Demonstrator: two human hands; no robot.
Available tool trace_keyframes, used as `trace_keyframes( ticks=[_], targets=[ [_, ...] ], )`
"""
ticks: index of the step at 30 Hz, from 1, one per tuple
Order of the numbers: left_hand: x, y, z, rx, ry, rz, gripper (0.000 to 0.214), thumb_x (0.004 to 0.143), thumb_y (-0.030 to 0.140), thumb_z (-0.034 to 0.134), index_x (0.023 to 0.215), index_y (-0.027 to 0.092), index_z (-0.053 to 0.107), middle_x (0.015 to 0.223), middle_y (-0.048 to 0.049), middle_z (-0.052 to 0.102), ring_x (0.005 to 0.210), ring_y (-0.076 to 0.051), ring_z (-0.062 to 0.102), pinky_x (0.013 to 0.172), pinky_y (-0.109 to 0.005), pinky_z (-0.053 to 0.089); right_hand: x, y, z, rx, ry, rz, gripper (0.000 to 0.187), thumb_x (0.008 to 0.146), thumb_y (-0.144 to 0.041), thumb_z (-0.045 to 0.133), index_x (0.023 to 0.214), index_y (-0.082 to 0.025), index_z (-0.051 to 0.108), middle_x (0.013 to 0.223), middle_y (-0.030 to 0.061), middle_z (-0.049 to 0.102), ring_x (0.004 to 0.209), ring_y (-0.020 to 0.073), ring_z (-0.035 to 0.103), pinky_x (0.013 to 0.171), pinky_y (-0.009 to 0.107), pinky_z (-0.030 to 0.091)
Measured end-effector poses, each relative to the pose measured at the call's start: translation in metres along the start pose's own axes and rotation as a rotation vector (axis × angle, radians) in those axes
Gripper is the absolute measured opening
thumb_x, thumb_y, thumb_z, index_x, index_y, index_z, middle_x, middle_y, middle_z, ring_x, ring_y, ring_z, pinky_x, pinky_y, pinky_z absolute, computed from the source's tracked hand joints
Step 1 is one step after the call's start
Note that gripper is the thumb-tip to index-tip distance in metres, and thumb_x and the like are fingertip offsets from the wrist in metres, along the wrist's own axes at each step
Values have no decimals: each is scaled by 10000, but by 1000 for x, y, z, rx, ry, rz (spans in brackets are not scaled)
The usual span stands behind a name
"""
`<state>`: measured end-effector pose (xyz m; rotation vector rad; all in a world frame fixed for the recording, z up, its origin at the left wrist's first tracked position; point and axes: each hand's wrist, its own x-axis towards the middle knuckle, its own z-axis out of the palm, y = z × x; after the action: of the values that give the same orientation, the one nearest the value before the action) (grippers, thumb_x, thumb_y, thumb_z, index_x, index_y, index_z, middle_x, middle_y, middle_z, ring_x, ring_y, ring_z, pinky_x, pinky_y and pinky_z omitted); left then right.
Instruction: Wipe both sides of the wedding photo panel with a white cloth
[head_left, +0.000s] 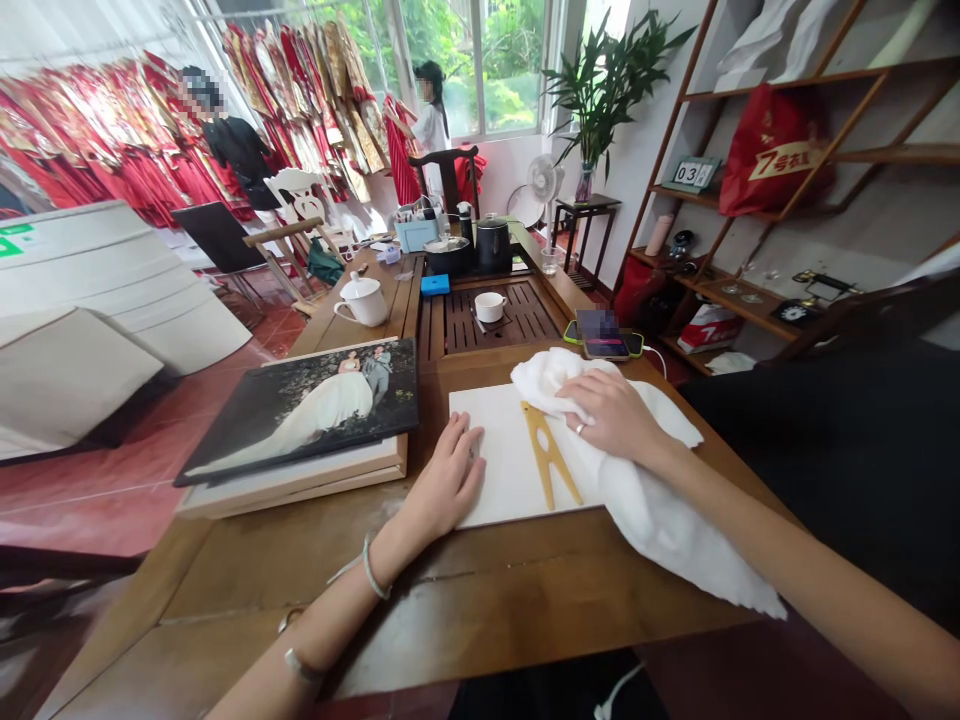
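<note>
Now, left hand (448, 470): it lies flat and relaxed, fingers extended and nothing grasped, on the left edge of a white board (496, 425), probably for keeping it from sliding.
Right hand (615, 412): it wears a ring and bends over a bunched fold of white towel (664, 515), holding it; how firm, one cannot tell.
White towel: right of centre, heaped on the upper right part of the white board, which it hides; the remainder trails toward lower right over the wooden table (427, 600).
Golden A-shaped piece (551, 460): flat on the board between both hands, occupying the middle of the surface.
Wedding photo panel (322, 410): at left of centre, resting askew on a pile of pale-edged panels (300, 492); this pile limits the room beside the left hand.
Phones (606, 349): just beyond the towel, with a charging cable (660, 361), near enough that a wide movement might catch them.
Tea tray (536, 322): upper centre, carrying a white cup (490, 307); a lidded mug (364, 303) stands to its left.
</note>
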<state>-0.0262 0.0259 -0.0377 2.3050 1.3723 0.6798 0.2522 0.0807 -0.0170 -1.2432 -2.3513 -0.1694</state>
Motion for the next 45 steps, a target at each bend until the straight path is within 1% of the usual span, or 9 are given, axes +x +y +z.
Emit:
trace_keyframes(
  ticks=[3,6,12,18,25,32,36,41,45],
  targets=[
    [0,0,0,4,-4,-3,399,933,294,380,1289,132,459,1507,-200,309,1451,-296,185,1169,-519,213,-7,-21,-3,42,-5,-76,228,735,-126,528,918,-165,657,943,79,690,897,251,575,791,384,424],
    [0,0,0,0,-7,-5,402,929,283,384,1290,124,460,1512,-210,300,1450,-305,185,1167,-527,214,-33,-36,-16,86,-21,-174,257,724,-117,520,937,-182,647,979,80,684,916,261,570,796,400,434],
    [0,0,1,21,-12,4,395,932,279,383,1291,129,451,1511,-204,303,1451,-299,182,1162,-529,235,-75,-20,-38,115,-32,-202,315,744,-121,506,1016,-223,628,1085,75,673,1026,265,567,849,424,448],
    [0,0,0,41,2,23,379,934,273,389,1283,139,453,1499,-207,327,1443,-304,209,1148,-540,262,-38,-5,-22,19,-43,-57,239,799,-158,510,995,-188,642,1053,83,679,994,266,571,819,399,429],
    [1,-3,0,22,-17,11,385,933,277,398,1287,131,444,1506,-205,304,1448,-295,195,1159,-527,238,19,-32,3,-28,-105,-136,213,778,-134,535,940,-167,668,1017,87,683,988,274,529,832,396,373],
    [2,-1,-4,-16,-22,59,426,926,266,415,1337,156,425,1489,-175,333,1449,-291,189,1174,-505,226,-3,-65,-3,94,-107,-420,232,739,-128,552,944,-173,650,1091,82,672,984,274,520,780,395,367],
    [0,-8,-1,-29,-28,51,467,917,257,417,1371,152,395,1521,-182,276,1448,-313,185,1173,-526,219,-27,-72,-20,252,-137,-489,258,694,-120,543,926,-192,631,1101,50,670,989,261,533,776,392,384],
    [-1,-9,-1,14,-43,36,442,903,229,421,1329,109,425,1516,-214,279,1446,-318,192,1163,-520,252,-38,-51,-31,444,-120,-403,288,671,-94,507,918,-203,608,1057,38,680,961,222,568,807,375,413],
    [1,-3,-4,40,-41,21,396,930,268,390,1293,124,452,1508,-209,302,1445,-302,203,1159,-522,258,-31,-19,-20,324,-28,-193,262,727,-98,502,942,-197,613,1026,62,683,989,237,583,842,390,417]
  ],
)
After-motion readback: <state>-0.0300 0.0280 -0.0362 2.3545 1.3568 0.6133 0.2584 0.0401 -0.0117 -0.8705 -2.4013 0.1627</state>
